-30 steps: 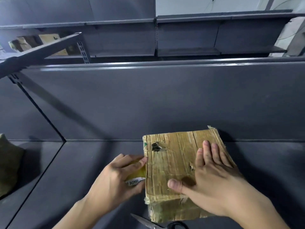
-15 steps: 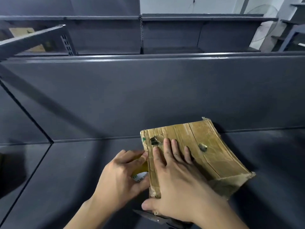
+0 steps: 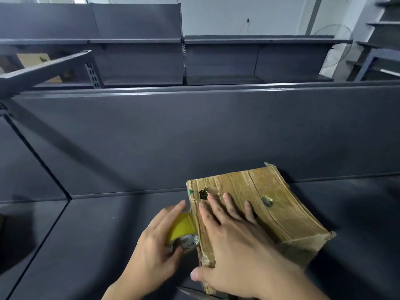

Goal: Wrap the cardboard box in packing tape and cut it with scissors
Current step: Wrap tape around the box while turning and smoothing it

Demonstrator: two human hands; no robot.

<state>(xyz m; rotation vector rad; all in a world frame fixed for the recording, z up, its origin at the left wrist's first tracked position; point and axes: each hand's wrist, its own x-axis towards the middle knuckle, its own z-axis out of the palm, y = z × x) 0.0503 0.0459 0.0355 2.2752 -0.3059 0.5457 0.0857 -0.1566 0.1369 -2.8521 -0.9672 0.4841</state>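
We are pressing the cardboard box [image 3: 285, 208].
Our right hand [image 3: 238, 252] is lying flat, fingers [image 3: 234, 205] straight; our left hand [image 3: 151, 252] is curling round the tape roll [image 3: 184, 228].

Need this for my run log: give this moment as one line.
step: taping | left hand: grips yellow tape roll beside cardboard box | right hand: pressed flat on box top | scissors: untouched, at frame bottom

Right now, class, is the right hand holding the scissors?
No, the right hand lies flat, fingers spread, on the cardboard box; the scissors lie on the shelf at the bottom edge.
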